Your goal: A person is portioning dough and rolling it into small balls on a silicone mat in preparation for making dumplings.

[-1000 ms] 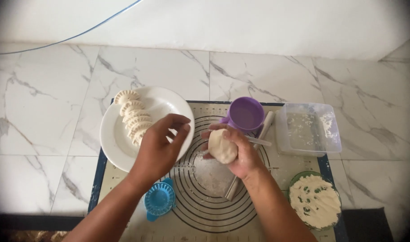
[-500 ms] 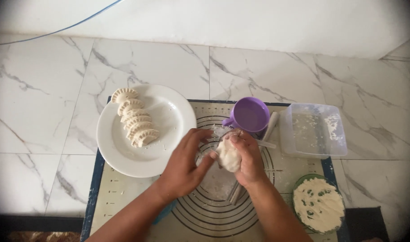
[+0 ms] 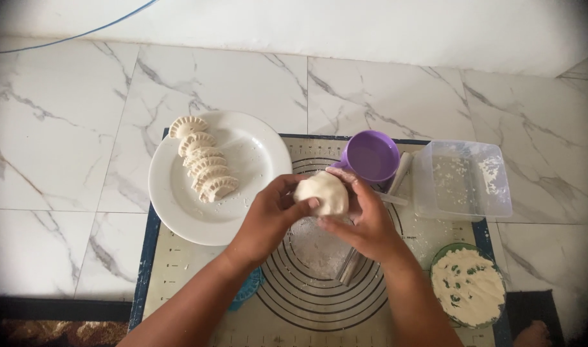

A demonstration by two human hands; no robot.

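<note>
both hands meet, left hand (image 3: pixel 268 218) and right hand (image 3: pixel 364 225) cupped, fingers curled inward.

Both forearms bare up to frame edge, no sleeves seen. Left hand (image 3: pixel 268 215) and right hand (image 3: pixel 364 222) wore no gloves, no rings, no watch or bracelet. Bare toes showed at lower right corner.
</note>
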